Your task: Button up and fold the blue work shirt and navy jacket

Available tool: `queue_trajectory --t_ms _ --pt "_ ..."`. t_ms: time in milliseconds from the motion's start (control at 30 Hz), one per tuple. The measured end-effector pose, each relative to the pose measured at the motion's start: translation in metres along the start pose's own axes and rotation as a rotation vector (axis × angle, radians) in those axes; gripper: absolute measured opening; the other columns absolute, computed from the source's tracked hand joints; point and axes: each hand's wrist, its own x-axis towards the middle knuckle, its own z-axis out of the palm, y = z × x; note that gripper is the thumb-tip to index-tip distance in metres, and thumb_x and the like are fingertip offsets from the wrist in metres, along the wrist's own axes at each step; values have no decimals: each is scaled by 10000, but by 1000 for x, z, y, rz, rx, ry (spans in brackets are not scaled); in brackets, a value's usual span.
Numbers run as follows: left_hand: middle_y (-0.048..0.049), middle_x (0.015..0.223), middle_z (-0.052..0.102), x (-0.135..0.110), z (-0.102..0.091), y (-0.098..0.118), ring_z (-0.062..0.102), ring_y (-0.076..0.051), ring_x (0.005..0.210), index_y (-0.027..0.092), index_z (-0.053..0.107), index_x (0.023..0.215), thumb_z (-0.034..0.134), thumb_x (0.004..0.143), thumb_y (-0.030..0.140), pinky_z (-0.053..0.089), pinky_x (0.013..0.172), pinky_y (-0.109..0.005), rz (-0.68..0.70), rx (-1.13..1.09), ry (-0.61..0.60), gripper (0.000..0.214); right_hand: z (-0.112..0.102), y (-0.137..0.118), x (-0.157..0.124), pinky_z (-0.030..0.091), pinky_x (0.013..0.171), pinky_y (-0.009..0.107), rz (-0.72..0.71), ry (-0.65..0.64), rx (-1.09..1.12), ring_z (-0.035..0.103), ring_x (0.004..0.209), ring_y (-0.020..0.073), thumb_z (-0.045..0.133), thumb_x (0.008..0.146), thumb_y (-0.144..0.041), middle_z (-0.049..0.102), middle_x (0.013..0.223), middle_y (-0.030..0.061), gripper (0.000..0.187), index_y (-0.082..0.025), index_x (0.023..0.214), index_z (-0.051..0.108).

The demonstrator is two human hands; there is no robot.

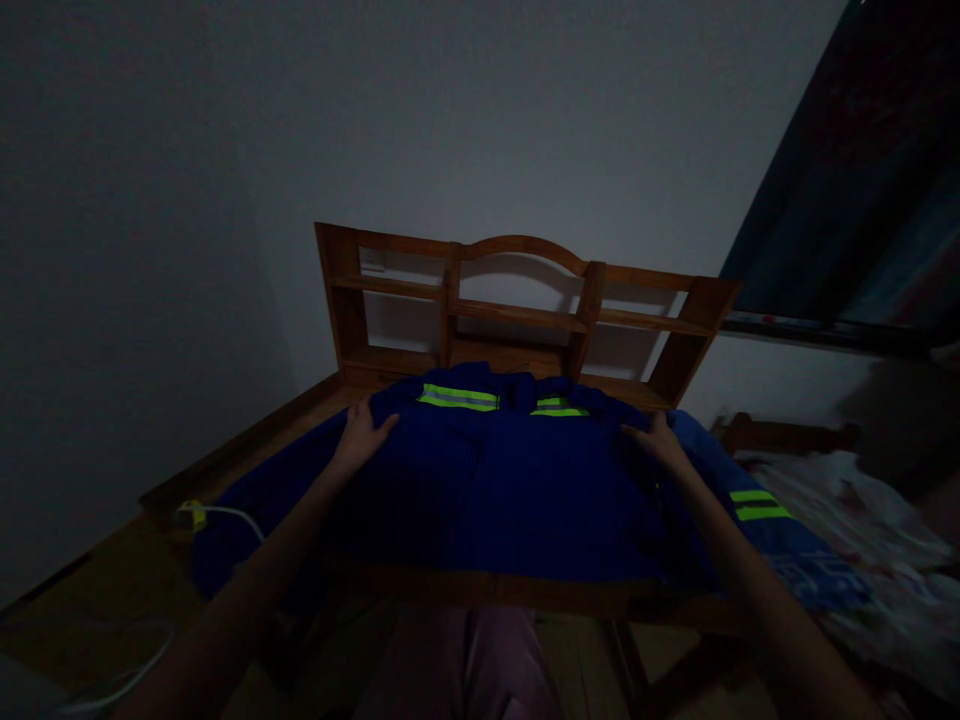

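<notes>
A dark blue work jacket (517,490) with yellow-green reflective stripes lies spread over a wooden desk (525,592). My left hand (361,436) rests flat on the jacket's left shoulder area, fingers spread and open. On the right shoulder area lies my right hand (657,440), its fingers stretched toward the jacket's middle. One sleeve with two reflective bands hangs off to the right (765,505). The room is dim.
A wooden shelf unit (517,315) stands at the back of the desk against the wall. A yellow plug with a white cable (196,514) lies at the left. Pale patterned bedding (862,540) fills the right side. A dark curtain hangs at upper right.
</notes>
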Motion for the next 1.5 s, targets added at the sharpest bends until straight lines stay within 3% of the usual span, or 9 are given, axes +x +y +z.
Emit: queue_trajectory --t_ms 100,200,300,400,533,767,967,1167,1500 --pt "-222 1453 233 -35 8 24 290 -364 1325 83 429 1282 576 770 436 310 1063 -479 242 94 76 639 21 -20 -52 301 1061 479 -352 -30 -210 425 1220 307 671 706 -275 480 1252 164 508 -142 1160 489" --pt "-171 1352 404 -79 14 51 408 -298 1257 128 498 1224 480 846 405 339 1051 -445 374 30 -54 469 49 -46 -119 428 953 409 -542 -284 -190 546 1063 230 481 868 -266 549 1157 99 321 -210 1183 502" --pt "-140 1170 558 -112 30 74 556 -256 1084 146 535 1179 462 857 419 435 962 -422 279 -140 -292 428 81 -61 -172 459 879 344 -544 -539 -107 579 976 195 446 892 -211 589 1071 62 243 -234 1104 564" --pt "-133 1108 597 -130 56 84 635 -232 895 152 525 1186 560 792 445 540 758 -371 37 -379 -519 492 110 -59 -198 457 825 324 -490 -585 -52 582 918 187 501 858 -180 596 1024 51 219 -231 1049 595" --pt "-87 925 647 -141 81 90 640 -215 788 133 600 1005 674 685 467 547 572 -292 -208 -650 -686 468 125 -47 -201 442 715 270 -409 -601 70 561 777 148 604 801 -211 587 883 16 130 -218 930 610" --pt "-109 849 690 -142 73 105 668 -210 754 132 652 869 533 763 565 540 682 -330 -381 -888 -789 461 127 -36 -198 394 667 234 -316 -492 156 498 731 127 685 732 -256 522 839 -10 222 -209 907 557" --pt "-131 1007 690 -143 58 115 653 -242 935 147 634 1065 458 822 528 487 868 -387 -190 -977 -807 484 132 -26 -195 364 623 223 -179 -357 200 462 660 115 570 810 -273 478 725 -28 100 -198 805 504" --pt "-62 948 669 -140 73 110 625 -197 855 211 661 967 555 806 365 469 809 -320 141 -384 -418 246 137 -15 -188 344 472 195 136 -291 477 396 512 87 668 717 -441 382 600 -66 310 -204 822 498" --pt "-34 845 594 -148 102 115 561 -163 729 209 632 811 642 745 284 424 684 -294 286 -246 -543 101 131 -16 -183 283 448 198 256 -330 574 361 475 65 736 659 -416 419 574 -59 341 -165 859 619"
